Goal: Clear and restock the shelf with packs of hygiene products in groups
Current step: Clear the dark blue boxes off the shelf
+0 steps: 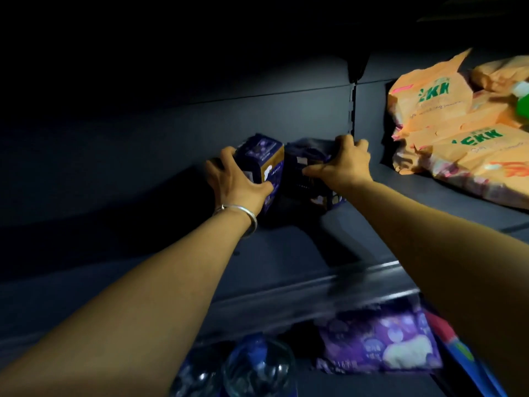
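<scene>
Two dark purple packs stand side by side at the back of a dark shelf (286, 253). My left hand (237, 181), with a silver bangle on the wrist, grips the left purple pack (262, 156), thumb on its front and fingers round its left side. My right hand (343, 164) holds the top of the right purple pack (306, 167), which is darker and partly hidden by the hand. Both arms reach far into the shelf.
Orange packs (458, 138) with green lettering lie stacked on the neighbouring shelf section at the right, past an upright post (353, 110). Below the shelf edge (315, 287) lie another purple pack (380, 342) and clear bottles (257, 365). The shelf's left part is in shadow.
</scene>
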